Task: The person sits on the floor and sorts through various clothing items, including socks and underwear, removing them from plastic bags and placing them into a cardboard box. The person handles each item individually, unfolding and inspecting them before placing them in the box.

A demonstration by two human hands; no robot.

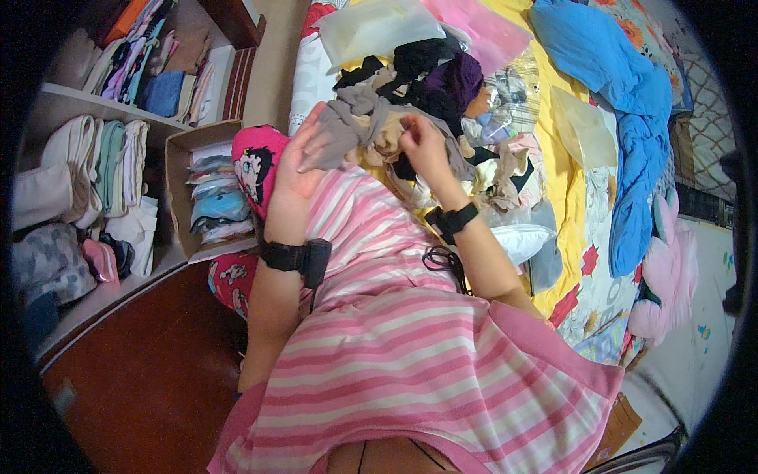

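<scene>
My left hand [294, 163] is raised with its fingers extended, and a sheer grey hosiery garment [337, 133] lies across its thumb and palm. The garment is bunched and knotted-looking towards the middle. My right hand [425, 148] has curled fingers against beige cloth [388, 133] beside the grey garment; whether the fingertips pinch it is hidden. Just beyond both hands lies a heap of black garments [417, 59] and a dark purple garment [453, 80]. My lap, in a pink-and-white striped dress [361, 207], is right below my hands.
Clear plastic bags [379, 29] and more small garments [503, 178] lie on a yellow cloth [565, 249]. Blue fabric [639, 148] is at right. Left are a cardboard box [183, 201] of bagged items and shelves [112, 106] of folded clothes. A cable [444, 260] hangs near my right wrist.
</scene>
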